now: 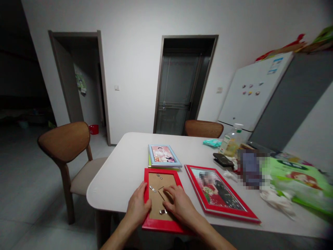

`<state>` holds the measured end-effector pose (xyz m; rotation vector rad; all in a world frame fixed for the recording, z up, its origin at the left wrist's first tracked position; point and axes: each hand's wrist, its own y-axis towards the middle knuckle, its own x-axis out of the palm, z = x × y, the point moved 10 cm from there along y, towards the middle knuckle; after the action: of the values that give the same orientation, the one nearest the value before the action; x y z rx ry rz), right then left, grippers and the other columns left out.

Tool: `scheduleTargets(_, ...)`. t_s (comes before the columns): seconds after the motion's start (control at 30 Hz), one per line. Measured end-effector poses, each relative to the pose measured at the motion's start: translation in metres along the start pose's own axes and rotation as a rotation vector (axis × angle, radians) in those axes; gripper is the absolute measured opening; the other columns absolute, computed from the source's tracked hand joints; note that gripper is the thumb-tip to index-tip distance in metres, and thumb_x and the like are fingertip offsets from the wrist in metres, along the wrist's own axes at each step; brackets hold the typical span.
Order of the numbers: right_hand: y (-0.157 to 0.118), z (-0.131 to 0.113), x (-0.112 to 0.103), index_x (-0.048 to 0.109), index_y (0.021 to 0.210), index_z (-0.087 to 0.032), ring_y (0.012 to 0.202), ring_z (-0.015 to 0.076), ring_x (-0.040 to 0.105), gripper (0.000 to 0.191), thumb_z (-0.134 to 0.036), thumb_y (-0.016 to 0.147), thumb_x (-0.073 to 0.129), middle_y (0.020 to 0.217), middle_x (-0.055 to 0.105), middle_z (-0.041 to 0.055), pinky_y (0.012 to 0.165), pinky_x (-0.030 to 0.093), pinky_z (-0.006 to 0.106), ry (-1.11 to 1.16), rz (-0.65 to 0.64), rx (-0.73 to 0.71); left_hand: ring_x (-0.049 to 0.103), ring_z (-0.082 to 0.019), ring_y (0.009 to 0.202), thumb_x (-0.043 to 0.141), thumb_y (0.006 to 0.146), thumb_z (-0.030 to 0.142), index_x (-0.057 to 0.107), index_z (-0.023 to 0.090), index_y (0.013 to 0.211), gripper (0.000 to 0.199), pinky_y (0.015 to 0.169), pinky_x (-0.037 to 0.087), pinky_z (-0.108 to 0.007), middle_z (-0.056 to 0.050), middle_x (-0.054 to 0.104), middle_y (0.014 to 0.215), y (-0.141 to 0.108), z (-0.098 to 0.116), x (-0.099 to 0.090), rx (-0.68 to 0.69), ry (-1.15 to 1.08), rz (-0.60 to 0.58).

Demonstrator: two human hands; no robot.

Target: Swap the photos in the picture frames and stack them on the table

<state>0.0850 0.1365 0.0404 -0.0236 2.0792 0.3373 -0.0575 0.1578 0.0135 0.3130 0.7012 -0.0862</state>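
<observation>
A red picture frame (179, 180) lies face down at the table's near edge, partly jutting over it. Its brown backing board (154, 217) carries small metal clips (152, 189) and a cut line in the middle. My left hand (139, 205) grips the frame's left side, thumb on top near the board's edge. Over the right half of the board is my right hand (179, 205), its fingers bent and apart from the thumb. That thumb is at the lower metal clip (163, 211); whether it presses the clip I cannot tell. The right hand covers part of the frame's right side.
Right of my hands lies another red picture frame (249, 214), photo up. A light blue picture frame (171, 152) rests on a green-edged one behind. A bottle (230, 142), black wallet-like object (223, 160), crumpled tissue (277, 199) and green package (304, 177) crowd the right. A chair (65, 142) stands left.
</observation>
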Motion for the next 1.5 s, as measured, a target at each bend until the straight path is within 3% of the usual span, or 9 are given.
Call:
scheduleTargets(0.3,0.008,0.001,-0.008,0.058,0.098,-0.016,0.09,0.019,0.05,0.041,-0.014,0.058,0.048,0.094,0.059,0.007,0.082,0.036,0.028,0.039,0.076,0.031,0.041,-0.019,0.112,0.049,0.068,0.026,0.042,0.014,0.117,0.051,0.096,0.027,-0.027,-0.008,0.045,0.123,-0.001,0.003,-0.004,-0.023,-0.04,-0.009)
scheduleTargets(0.47,0.013,-0.014,-0.019,0.058,0.096,-0.017,0.088,0.0196,0.048,0.041,-0.014,0.056,0.049,0.091,0.058,0.007,0.08,0.036,0.028,0.042,0.118,0.004,0.041,-0.021,0.111,0.053,0.065,0.026,0.059,0.018,0.081,0.018,0.094,0.028,-0.03,-0.006,0.049,0.119,0.003,0.001,-0.013,-0.052,-0.316,0.061)
scheduleTargets(0.57,0.015,-0.034,-0.025,0.058,0.094,-0.018,0.089,0.0194,0.047,0.037,-0.013,0.058,0.05,0.091,0.057,0.0065,0.08,0.037,0.029,0.069,0.154,-0.047,0.054,-0.023,0.094,0.054,0.063,0.034,0.056,0.017,0.066,0.017,0.081,0.04,-0.032,-0.008,0.061,0.099,0.008,-0.011,-0.018,-0.16,-0.582,0.114)
scheduleTargets(0.7,0.015,-0.054,-0.036,0.056,0.096,-0.019,0.09,0.0186,0.048,0.03,-0.022,0.067,0.051,0.095,0.057,0.0063,0.08,0.038,0.03,0.167,0.176,-0.12,0.059,-0.018,0.061,0.048,0.065,0.044,0.052,0.016,0.071,0.028,0.057,0.046,-0.028,-0.001,0.063,0.065,0.013,-0.023,-0.033,-0.242,-0.666,0.128)
scheduleTargets(0.8,0.016,-0.038,-0.041,0.054,0.1,-0.019,0.089,0.0189,0.05,0.031,-0.028,0.071,0.048,0.098,0.057,0.0066,0.079,0.039,0.032,0.159,0.176,-0.081,0.057,-0.015,0.054,0.05,0.061,0.046,0.049,0.018,0.071,0.029,0.051,0.044,-0.025,0.002,0.06,0.059,0.013,-0.042,-0.057,-0.304,-0.674,0.175)
scheduleTargets(0.97,0.011,0.029,-0.032,0.051,0.107,-0.013,0.091,0.02,0.051,0.039,-0.027,0.071,0.045,0.098,0.056,0.0107,0.08,0.037,0.029,-0.047,0.116,0.13,0.052,-0.014,0.046,0.054,0.053,0.048,0.049,0.018,0.062,0.031,0.045,0.038,-0.023,0.005,0.053,0.049,0.005,-0.087,-0.091,-0.4,-0.585,0.224)
scheduleTargets(1.13,0.005,0.062,-0.019,0.048,0.111,-0.014,0.086,0.0208,0.053,0.044,-0.029,0.069,0.046,0.096,0.056,0.012,0.074,0.036,0.027,-0.195,0.053,0.249,0.052,-0.014,0.048,0.051,0.055,0.041,0.049,0.018,0.06,0.024,0.046,0.036,-0.022,0.005,0.052,0.049,0.007,-0.117,-0.107,-0.413,-0.411,0.221)
scheduleTargets(1.37,0.009,0.07,-0.017,0.048,0.106,-0.01,0.082,0.0222,0.056,0.041,-0.019,0.067,0.042,0.09,0.06,0.0143,0.069,0.037,0.027,-0.163,0.053,0.267,0.056,-0.016,0.053,0.049,0.064,0.027,0.051,0.017,0.076,0.017,0.048,0.037,-0.022,0.004,0.055,0.053,0.016,-0.12,-0.107,-0.358,-0.137,0.149)
scheduleTargets(1.5,0.005,0.075,-0.03,0.041,0.115,-0.008,0.088,0.0219,0.056,0.053,-0.016,0.063,0.043,0.099,0.059,0.0152,0.073,0.038,0.027,0.103,0.13,0.37,0.058,-0.019,0.069,0.053,0.062,0.019,0.054,0.017,0.09,0.029,0.062,0.04,-0.026,0.0,0.059,0.068,0.018,-0.101,-0.113,-0.287,0.034,0.165)
